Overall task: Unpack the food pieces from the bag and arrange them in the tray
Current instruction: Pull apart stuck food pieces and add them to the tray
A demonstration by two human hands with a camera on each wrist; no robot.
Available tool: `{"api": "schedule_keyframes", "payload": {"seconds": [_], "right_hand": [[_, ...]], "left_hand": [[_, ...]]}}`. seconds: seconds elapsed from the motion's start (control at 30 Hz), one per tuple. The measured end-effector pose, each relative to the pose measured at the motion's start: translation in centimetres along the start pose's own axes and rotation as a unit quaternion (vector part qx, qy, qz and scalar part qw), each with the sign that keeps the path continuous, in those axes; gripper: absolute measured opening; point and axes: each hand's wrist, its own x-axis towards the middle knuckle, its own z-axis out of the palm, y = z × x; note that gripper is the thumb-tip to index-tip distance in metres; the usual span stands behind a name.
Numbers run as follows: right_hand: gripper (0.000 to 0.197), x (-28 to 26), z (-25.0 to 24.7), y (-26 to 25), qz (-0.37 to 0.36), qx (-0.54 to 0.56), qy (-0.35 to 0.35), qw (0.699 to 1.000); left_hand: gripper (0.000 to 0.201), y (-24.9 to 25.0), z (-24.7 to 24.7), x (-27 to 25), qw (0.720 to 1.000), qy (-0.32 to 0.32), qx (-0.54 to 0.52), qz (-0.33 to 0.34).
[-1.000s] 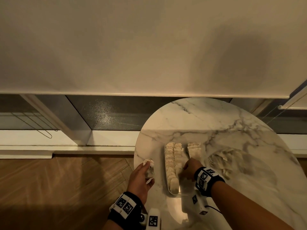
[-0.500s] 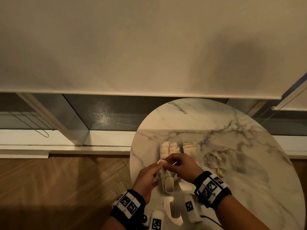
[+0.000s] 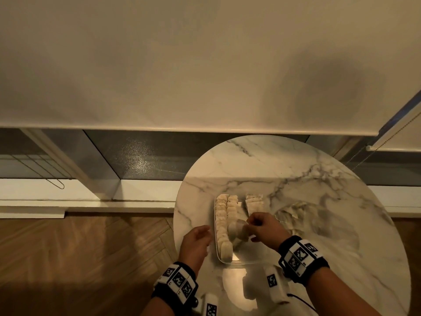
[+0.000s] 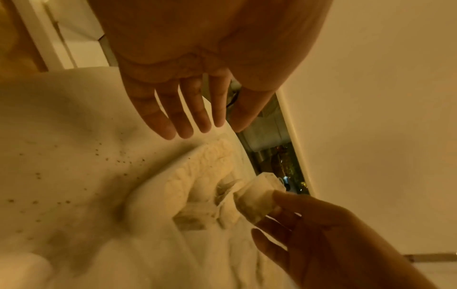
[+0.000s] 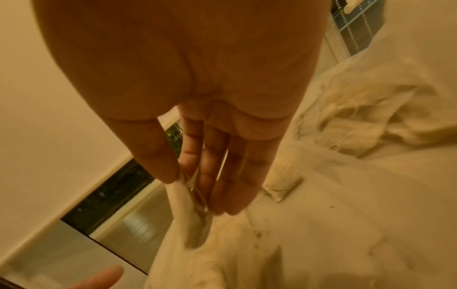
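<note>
one food piece (image 3: 238, 229) pinched in right hand (image 3: 265, 229) grip above tray (image 3: 239, 262).

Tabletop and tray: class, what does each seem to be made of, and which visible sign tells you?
Tabletop: looks like polished marble or a marble-look slab, white with grey veins and a glossy reflection. Tray: probably clear plastic or glass, since the table shows through its rounded rim.

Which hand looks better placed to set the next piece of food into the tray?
The right hand. It already pinches a food piece just above the tray, over the partly filled second row. The left hand is open and holds nothing, off the tray's left side.
</note>
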Motion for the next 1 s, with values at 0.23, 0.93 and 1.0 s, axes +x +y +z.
{"api": "schedule_keyframes", "payload": {"seconds": [0.23, 0.93, 1.0], "right_hand": [[0.010, 1.7, -0.3, 2.1, 0.120, -0.143, -0.101, 0.977], [0.022, 5.3, 2.6, 2.1, 0.166, -0.151, -0.018, 0.974], [0.020, 5.3, 2.8, 1.7, 0.151, -0.162, -0.016, 0.975]], "left_hand": [[0.052, -2.6, 1.2, 1.2, 0.996, -0.006, 0.084, -0.035], [0.035, -2.5, 0.8, 3.1, 0.996, -0.027, 0.079, -0.043], [0.034, -2.4, 0.7, 3.1, 0.995, -0.025, 0.083, -0.041]]}}
